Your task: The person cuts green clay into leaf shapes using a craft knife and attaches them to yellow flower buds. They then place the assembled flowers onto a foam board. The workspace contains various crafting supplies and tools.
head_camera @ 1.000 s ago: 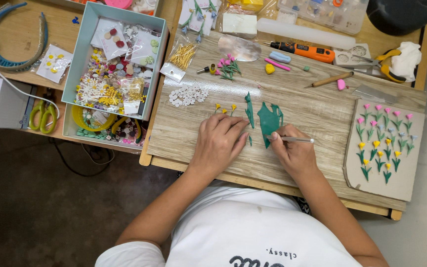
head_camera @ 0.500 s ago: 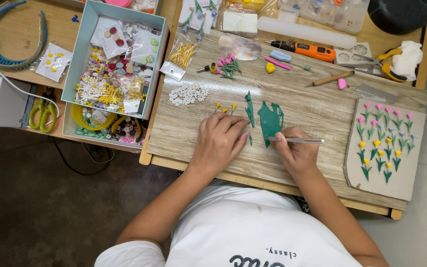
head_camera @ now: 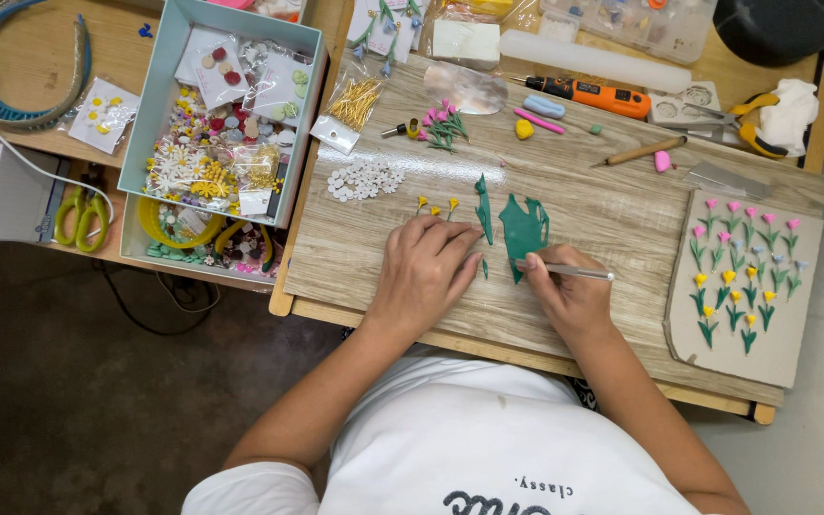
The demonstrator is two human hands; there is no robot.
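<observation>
On the wood-grain table [head_camera: 622, 205], the flattened green clay sheet [head_camera: 524, 229] lies between your hands. Press your open left hand [head_camera: 426, 267] flat beside the thin cut strip [head_camera: 483, 210], and keep your right hand [head_camera: 569, 296], gripping the metal needle tool [head_camera: 569, 272], low and steady.

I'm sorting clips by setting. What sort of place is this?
Most likely a home craft table for making small clay flowers. A flat piece of green clay lies on the wood-grain board, finished tulips sit on a card, and a box of beads and trims stands beside it.
</observation>
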